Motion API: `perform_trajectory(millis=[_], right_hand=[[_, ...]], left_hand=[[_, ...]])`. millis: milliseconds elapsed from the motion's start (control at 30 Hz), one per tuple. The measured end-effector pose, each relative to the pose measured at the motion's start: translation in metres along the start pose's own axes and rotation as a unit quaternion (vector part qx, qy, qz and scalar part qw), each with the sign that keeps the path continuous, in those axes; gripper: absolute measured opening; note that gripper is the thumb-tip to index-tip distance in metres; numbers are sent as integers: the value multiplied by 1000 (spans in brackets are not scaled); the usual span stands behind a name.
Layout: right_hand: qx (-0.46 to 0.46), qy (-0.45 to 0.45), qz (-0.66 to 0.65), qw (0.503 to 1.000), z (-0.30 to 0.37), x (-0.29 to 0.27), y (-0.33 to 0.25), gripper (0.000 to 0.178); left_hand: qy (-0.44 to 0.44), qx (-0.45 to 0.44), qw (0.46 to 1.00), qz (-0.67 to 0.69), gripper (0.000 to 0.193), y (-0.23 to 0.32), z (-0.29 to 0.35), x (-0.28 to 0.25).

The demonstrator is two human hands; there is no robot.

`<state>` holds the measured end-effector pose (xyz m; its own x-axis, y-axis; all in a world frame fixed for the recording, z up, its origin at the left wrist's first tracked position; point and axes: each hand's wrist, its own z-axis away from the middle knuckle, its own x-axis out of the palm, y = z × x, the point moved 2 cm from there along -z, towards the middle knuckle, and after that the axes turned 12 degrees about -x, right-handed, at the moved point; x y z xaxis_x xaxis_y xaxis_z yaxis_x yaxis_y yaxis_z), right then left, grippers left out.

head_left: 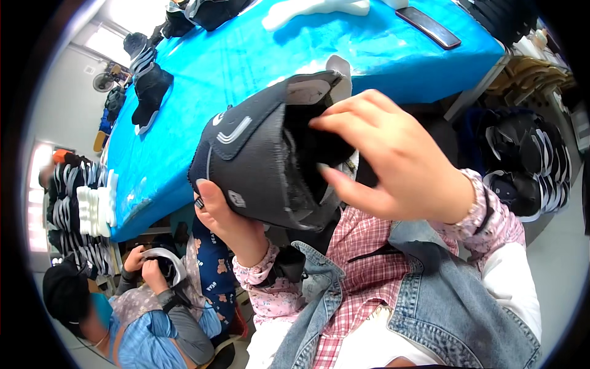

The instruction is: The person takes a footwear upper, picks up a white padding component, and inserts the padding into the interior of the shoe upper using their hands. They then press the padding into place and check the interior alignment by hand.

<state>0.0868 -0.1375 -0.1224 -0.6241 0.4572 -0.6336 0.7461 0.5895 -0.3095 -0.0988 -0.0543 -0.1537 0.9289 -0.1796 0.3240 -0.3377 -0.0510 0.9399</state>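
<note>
A dark grey, hollow sewn piece (246, 163), which looks like a shoe upper, is held up in front of me at the table's near edge. It has a flap with pale stripes, small light marks, a frayed raw edge and a pale grey lining at the top. My left hand (224, 215) grips it from below on the left, thumb pressed on its outer face. At the opening on the right, my right hand (393, 163) has thumb and fingers spread, fingertips reaching into the dark inside. Whatever those fingertips touch in there is hidden.
A blue-covered table (203, 92) carries a black-and-grey piece (150, 92), white pieces (313, 9) and a phone (428, 27). Stacked dark pieces (522, 154) stand right, white ones (95, 209) left. A co-worker (160, 307) sits lower left, handling a pale-rimmed piece.
</note>
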Motion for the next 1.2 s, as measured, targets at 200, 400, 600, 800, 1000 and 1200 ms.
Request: perform_trajectory(millis=[200,400,600,800,1000,1200], right_hand=[[-107,-103,128,981,-9,33,13,38],[-10,-75,-81,994,4,55,28,32],[0,28,-245,969,7,71,36,42],[112,15,-325,939,9,46,32,42],[81,-16,-340,937,-4,32,10,33],[91,-40,-58,993,-9,30,34,43]], left_hand=[[28,10,999,-28,46,1,8,1],[33,14,999,-26,44,-6,16,3],[-38,52,993,-99,40,-9,11,-1],[-4,-1,1000,-1,41,1,-5,9],[-406,-64,888,204,36,-32,-82,-91],[-154,-77,977,125,42,6,-35,-9]])
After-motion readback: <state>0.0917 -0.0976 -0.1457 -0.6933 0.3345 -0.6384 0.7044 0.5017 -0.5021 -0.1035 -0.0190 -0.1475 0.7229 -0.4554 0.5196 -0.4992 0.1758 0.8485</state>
